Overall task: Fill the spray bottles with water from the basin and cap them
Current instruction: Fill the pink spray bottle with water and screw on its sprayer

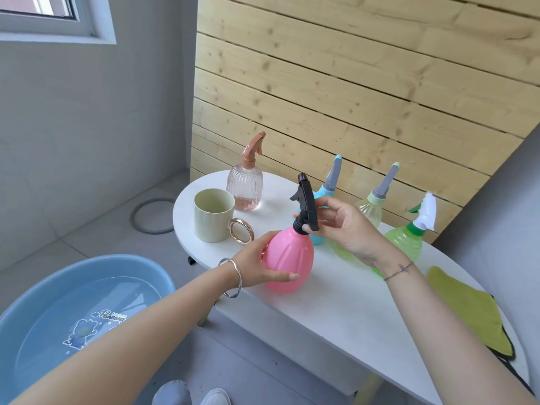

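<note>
A: Where is the pink bottle (289, 258)?
B: Between the two hands, roughly upright, with its base at the near edge of the bench (336, 302).
A: And how are the hands placed?
B: The left hand (257, 267) grasps the belly, thumb across the front and fingers wrapped behind. The right hand (344, 226) pinches the black sprayer (306, 206) sitting on the neck. Its thumb is at the collar and its fingers are behind the trigger head.
A: Is it screwed tight?
B: I cannot tell.
A: The basin (140, 263)?
B: It is on the floor, below and left of the left forearm, with water in it.
A: And the other bottles?
B: Beyond the left hand stands a ribbed bottle (245, 188) with a tan sprayer on and some liquid at the bottom. A cup (213, 217) is just beside it. Behind the right hand, partly hidden by it, are a blue bottle (323, 194) and a yellow bottle (369, 210), both capped. Right of the right wrist is a green bottle (406, 241) with a white sprayer on.
A: Anything more?
B: A green cloth (467, 305) lies on the bench, right of the right forearm.
</note>
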Demonstrator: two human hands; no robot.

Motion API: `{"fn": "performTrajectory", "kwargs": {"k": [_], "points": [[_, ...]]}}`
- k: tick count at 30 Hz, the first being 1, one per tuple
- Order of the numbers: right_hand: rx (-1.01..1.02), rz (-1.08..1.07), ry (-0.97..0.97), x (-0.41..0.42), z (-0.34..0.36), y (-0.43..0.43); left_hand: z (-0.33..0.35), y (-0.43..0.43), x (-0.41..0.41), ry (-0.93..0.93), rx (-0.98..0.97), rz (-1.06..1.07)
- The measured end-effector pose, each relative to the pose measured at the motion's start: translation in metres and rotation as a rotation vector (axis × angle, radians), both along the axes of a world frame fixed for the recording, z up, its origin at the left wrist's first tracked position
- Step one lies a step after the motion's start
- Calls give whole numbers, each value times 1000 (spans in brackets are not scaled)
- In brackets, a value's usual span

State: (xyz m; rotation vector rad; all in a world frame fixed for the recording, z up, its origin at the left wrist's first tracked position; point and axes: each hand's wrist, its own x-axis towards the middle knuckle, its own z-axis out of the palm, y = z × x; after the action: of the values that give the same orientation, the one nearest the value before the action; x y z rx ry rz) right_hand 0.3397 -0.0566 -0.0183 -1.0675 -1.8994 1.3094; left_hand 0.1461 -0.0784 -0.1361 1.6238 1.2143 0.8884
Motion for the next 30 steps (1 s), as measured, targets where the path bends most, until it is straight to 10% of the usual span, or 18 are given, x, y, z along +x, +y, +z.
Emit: {"fn": "performTrajectory", "kwargs": {"k": [14, 21, 30], "points": [[65, -295, 57, -16, -20, -8, -4, -1, 0, 11, 7, 9], [409, -528, -344, -19, -16, -25, -4, -1, 2, 9, 9, 19], [547, -196, -310, -9, 19, -5, -1, -3, 2, 13, -8, 27]]}}
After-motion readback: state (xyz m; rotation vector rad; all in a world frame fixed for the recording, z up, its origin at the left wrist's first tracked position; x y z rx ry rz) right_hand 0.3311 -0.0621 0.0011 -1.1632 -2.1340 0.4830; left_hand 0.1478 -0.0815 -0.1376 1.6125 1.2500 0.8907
